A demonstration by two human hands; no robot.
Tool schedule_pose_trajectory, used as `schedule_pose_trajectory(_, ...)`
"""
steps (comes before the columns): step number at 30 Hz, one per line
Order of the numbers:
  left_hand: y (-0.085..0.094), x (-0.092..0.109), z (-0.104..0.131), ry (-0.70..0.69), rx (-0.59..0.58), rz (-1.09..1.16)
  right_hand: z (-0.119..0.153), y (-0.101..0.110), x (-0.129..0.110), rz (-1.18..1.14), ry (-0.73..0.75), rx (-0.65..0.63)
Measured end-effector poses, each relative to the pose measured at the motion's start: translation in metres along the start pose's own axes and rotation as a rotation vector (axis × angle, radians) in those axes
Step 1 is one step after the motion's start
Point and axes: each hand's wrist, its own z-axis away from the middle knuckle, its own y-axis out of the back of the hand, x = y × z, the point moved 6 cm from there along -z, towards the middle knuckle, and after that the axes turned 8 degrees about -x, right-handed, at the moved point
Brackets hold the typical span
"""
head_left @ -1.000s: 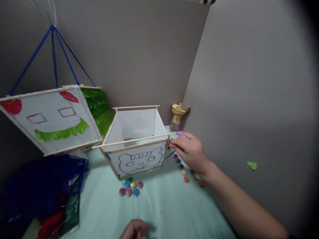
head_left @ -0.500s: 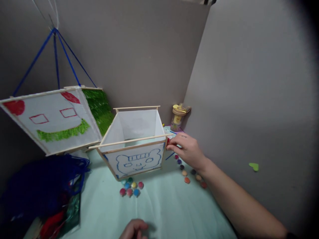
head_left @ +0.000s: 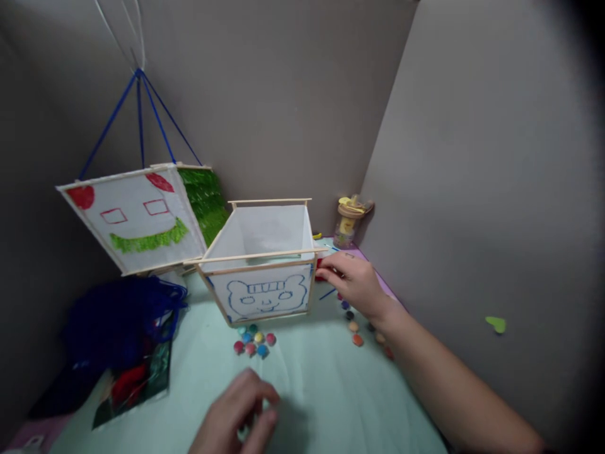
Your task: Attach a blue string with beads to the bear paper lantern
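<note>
While the right hand point(head_left: 355, 282) pinches a small red piece point(head_left: 320, 270) against the paper box point(head_left: 263, 272) corner | box sits mid-table on the pale green cloth point(head_left: 321, 391) | left hand point(head_left: 236, 413) curled loosely, holding nothing, near the coloured pom-poms point(head_left: 254, 343)

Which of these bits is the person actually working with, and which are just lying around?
In use:
- right hand, at the corner of the white paper box with a blue bear drawing
- small red piece at its fingertips

Lying about:
- hanging white lantern with red and green face
- coloured pom-poms
- small jar
- blue yarn heap
- left hand, resting on the table
</note>
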Motion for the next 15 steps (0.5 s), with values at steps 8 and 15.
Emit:
schedule_pose_trajectory(8,0.090,0.086,-0.110,-0.309,0.323,-0.650,0.004,0.004,-0.009,0.157,0.018,0.012)
schedule_pose_trajectory(15,0.078,0.062,-0.177,-0.093,-0.272,-0.668,-0.001,0.007,-0.011,0.087,-0.001,0.035)
